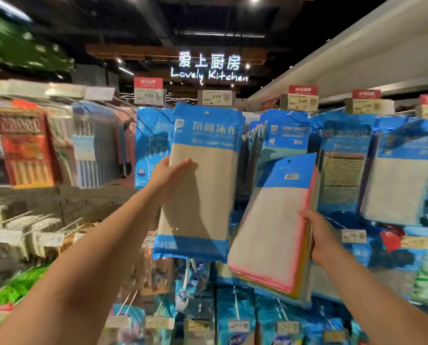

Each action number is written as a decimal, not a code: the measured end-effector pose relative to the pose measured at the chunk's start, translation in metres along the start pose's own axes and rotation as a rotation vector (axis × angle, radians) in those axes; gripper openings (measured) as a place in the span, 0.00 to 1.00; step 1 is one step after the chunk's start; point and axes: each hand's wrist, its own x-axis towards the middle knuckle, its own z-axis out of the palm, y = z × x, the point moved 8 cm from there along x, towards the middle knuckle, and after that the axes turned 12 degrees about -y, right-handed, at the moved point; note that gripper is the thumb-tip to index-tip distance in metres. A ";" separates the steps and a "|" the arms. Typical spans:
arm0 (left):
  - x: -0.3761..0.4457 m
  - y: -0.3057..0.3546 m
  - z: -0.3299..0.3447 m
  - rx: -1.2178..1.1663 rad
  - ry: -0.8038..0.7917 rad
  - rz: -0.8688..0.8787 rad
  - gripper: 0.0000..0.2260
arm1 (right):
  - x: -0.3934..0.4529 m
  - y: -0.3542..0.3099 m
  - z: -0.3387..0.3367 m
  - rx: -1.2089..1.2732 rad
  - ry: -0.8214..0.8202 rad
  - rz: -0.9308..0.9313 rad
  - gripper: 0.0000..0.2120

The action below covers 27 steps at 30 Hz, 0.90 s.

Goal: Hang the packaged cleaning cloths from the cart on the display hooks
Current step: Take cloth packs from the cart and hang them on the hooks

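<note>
Two cloth packs held up at the display.
Left hand [169, 171] fingers pinch the beige pack [203, 180]; beside it, right hand [316, 235] fingers grip the pink-edged stack [272, 227].

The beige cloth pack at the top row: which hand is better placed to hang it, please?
Left. The left hand already holds the beige cloth pack upright, its hang hole at hook height. The right hand grips a tilted stack of packs lower down.

Head camera faces forward, slightly upward (close to display rack [357, 113]).
</note>
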 end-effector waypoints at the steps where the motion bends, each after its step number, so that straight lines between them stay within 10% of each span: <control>1: 0.005 0.001 0.001 -0.011 -0.015 -0.001 0.08 | 0.001 -0.003 0.005 -0.007 0.002 -0.018 0.08; 27: 0.062 -0.025 0.025 -0.111 -0.099 -0.067 0.23 | 0.045 -0.050 0.003 -0.086 -0.077 -0.189 0.11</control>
